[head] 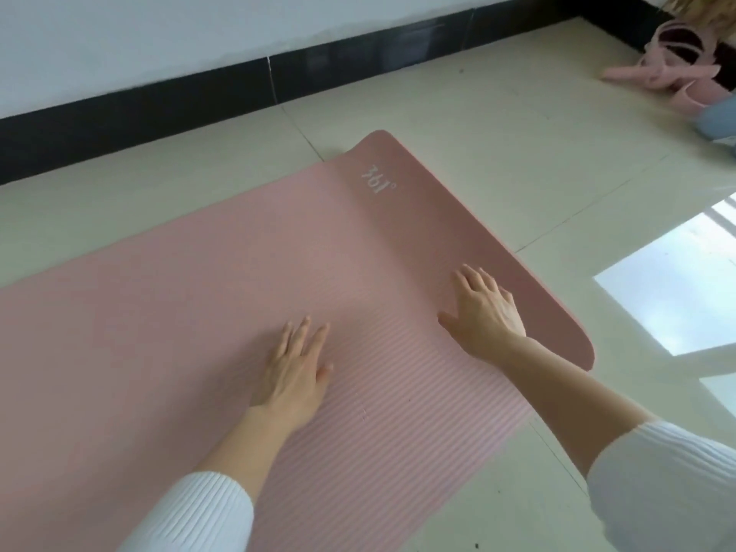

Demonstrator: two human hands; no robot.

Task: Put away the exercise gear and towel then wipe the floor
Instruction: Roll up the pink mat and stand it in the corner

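A pink ribbed exercise mat [199, 296] lies spread on the tiled floor, with white "361°" lettering near its far end. That end curls up off the floor along the right edge. My left hand [294, 368] rests flat on the mat, fingers apart, palm down. My right hand [484, 312] presses flat on the mat just beside the raised curl, fingers spread. Neither hand grips anything. No towel can be made out for certain.
A white wall with a black baseboard [159, 109] runs along the far side. Pink fabric items [669, 69] and a pale blue object [717, 121] lie at the far right corner. Bright window light reflects on the tiles [673, 280] at right.
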